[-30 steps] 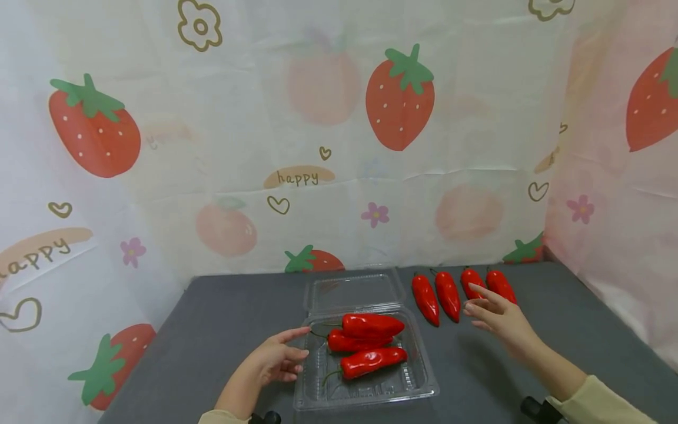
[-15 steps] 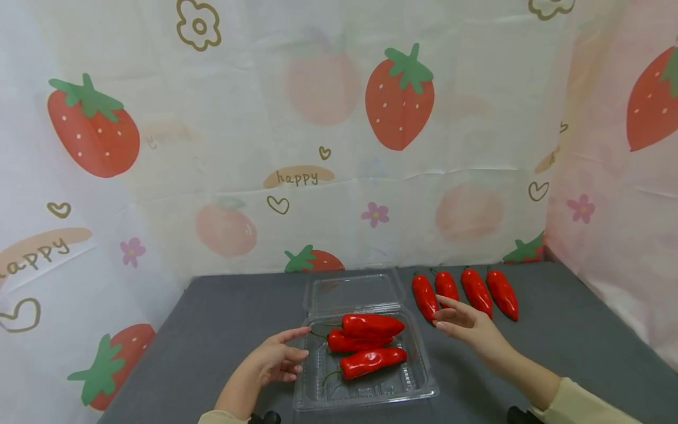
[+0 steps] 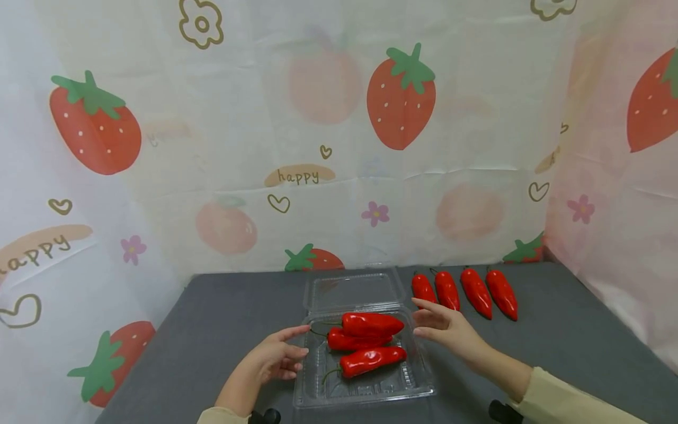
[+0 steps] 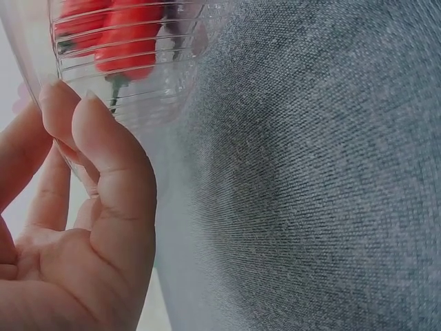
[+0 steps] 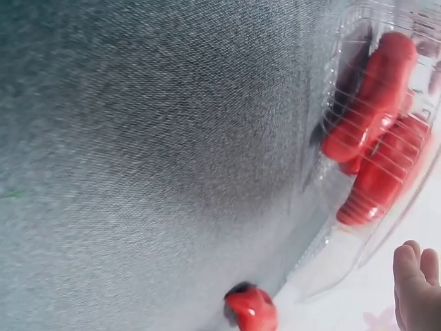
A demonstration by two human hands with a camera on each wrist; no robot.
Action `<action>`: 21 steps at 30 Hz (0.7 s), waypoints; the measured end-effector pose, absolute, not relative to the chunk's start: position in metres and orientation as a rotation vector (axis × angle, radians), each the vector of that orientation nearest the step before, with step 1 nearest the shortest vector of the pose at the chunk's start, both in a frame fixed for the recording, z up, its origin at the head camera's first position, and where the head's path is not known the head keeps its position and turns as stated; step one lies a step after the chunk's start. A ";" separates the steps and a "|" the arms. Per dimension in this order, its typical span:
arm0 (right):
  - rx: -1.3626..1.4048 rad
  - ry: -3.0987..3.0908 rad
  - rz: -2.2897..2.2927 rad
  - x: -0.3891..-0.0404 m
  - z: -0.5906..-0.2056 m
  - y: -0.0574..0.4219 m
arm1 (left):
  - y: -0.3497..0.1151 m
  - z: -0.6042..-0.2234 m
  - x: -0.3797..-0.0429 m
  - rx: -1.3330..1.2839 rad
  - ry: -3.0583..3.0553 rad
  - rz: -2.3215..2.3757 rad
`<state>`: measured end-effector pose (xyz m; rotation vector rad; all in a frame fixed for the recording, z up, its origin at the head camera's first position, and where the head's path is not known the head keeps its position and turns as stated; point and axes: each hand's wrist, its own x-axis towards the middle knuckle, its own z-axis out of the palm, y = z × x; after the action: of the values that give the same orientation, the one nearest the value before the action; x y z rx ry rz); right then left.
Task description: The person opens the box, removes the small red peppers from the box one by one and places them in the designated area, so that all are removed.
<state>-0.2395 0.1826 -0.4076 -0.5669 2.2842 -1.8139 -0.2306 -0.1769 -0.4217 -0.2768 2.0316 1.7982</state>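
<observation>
A clear plastic container (image 3: 418, 383) stands open on the grey tabletop, holding three red peppers (image 3: 371, 361) with thin green stems. My left hand (image 3: 270, 359) is at its left rim. In the left wrist view, the fingers (image 4: 114, 148) pinch the rim's edge just outside the ribbed wall. My right hand (image 3: 450, 335) holds nothing, its fingers loosely spread beside the container's right rim and pointing toward the peppers. In the right wrist view, its fingertips show at the lower right, near the container.
Several loose red peppers (image 3: 475, 293) lie in a row at the back right of the table (image 3: 228, 306); the right hand's fingers partly cover the leftmost one. Behind the container lies its clear lid (image 3: 355, 291), folded back. Strawberry-print cloth (image 3: 238, 147) closes off the back and sides.
My right hand has moved left, from over the right-hand loose peppers to the container's right rim, uncovering those peppers. The left hand and the peppers in the container have stayed put.
</observation>
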 end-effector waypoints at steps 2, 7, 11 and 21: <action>-0.585 2.260 -1.821 -0.241 -0.407 0.178 | -0.177 -0.421 -0.231 -0.270 2.029 1.802; -0.622 2.233 -1.818 -0.245 -0.407 0.167 | -0.178 -0.421 -0.231 -0.269 2.029 1.798; -0.649 2.267 -1.778 -0.250 -0.409 0.158 | -0.179 -0.421 -0.231 -0.277 2.029 1.796; -0.715 2.401 -1.676 -0.261 -0.419 0.134 | -0.179 -0.422 -0.232 -0.276 2.022 1.786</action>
<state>-0.2605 0.1336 -0.4185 -0.7154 2.4015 -1.6758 -0.2317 -0.1792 -0.4222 -0.2760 2.0224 1.7864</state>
